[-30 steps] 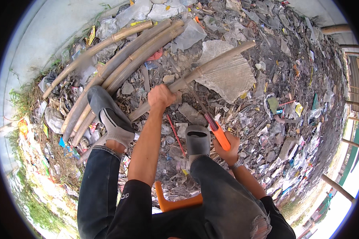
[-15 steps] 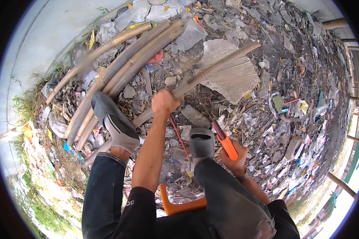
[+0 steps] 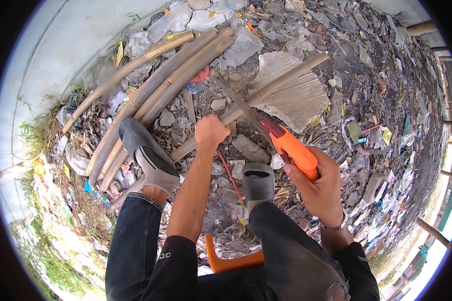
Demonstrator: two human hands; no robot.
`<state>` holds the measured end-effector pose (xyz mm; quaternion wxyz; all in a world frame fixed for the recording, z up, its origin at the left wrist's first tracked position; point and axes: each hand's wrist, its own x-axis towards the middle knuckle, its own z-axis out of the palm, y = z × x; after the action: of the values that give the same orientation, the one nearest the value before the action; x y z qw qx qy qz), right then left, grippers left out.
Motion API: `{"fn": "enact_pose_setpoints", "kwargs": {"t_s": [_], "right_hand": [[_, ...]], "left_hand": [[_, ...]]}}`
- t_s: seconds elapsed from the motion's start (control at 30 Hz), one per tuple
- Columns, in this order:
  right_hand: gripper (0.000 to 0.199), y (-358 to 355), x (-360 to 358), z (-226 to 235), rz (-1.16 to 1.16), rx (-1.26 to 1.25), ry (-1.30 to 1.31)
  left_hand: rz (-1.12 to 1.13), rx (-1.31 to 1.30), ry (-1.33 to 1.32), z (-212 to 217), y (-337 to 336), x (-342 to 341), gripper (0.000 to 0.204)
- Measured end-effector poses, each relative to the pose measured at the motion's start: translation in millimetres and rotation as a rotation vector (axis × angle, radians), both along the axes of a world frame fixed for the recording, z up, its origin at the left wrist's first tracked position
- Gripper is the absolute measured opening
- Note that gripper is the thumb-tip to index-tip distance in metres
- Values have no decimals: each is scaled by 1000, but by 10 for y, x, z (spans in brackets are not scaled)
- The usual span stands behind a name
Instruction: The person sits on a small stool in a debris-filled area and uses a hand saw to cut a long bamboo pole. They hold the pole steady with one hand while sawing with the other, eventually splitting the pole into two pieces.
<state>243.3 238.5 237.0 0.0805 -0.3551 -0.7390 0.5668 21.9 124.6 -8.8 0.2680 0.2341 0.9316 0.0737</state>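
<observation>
My left hand [image 3: 212, 131] is closed around a long bamboo pole [image 3: 286, 75] that slants from lower left to upper right. My right hand [image 3: 320, 188] grips the orange handle of a handsaw [image 3: 300, 154]. The saw's dark blade points to the upper left and crosses the pole just right of my left hand; whether its teeth touch the bamboo I cannot tell. Beyond that crossing, the pole passes over a flat, ridged grey slab [image 3: 299, 108]. My left grey shoe [image 3: 145, 150] is beside the pole, and its lower stretch is partly hidden by my leg.
Several bamboo poles [image 3: 160, 90] lie together at the left, near a pale wall [image 3: 50, 55]. Rubble, plastic scraps and stones cover the ground. A stone [image 3: 250, 148] lies ahead of my right shoe [image 3: 258, 183]. An orange bar [image 3: 231, 262] is below me, between my legs.
My right hand has lifted the saw from beside my right knee, up and forward, and its blade now crosses the pole. My left hand keeps its hold on the pole.
</observation>
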Motion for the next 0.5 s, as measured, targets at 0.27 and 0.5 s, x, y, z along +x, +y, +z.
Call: {"fn": "enact_pose_setpoints", "kwargs": {"t_s": [0.27,0.5], "right_hand": [[29,-48,-83,74,-59,-30,7],[32,75,147,644,-192,144,182]], "left_hand": [[-51,10,27,-46,-36,-21,46],[19,78,157,-280,-112,201,42]]}}
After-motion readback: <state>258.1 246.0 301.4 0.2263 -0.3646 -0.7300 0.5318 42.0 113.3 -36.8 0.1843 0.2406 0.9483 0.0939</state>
